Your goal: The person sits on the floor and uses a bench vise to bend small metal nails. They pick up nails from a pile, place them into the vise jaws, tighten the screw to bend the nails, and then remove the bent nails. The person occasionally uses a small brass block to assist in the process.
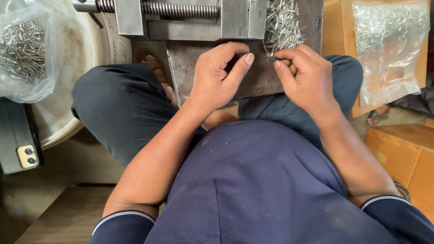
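Pins [283, 26]: one pile, two hands [219, 75] picking.

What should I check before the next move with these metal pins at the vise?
1. Right hand at the pile of pins: ok, fingertips pinch at its lower edge.
2. Left hand free: cannot tell, fingers curled, palm hidden.
3. Vise opening visible: not ok, cut off by the frame's top.
4. Metal plate steady on the lap: cannot tell.
5. Spare pins nearby: ok, bags at left and right.
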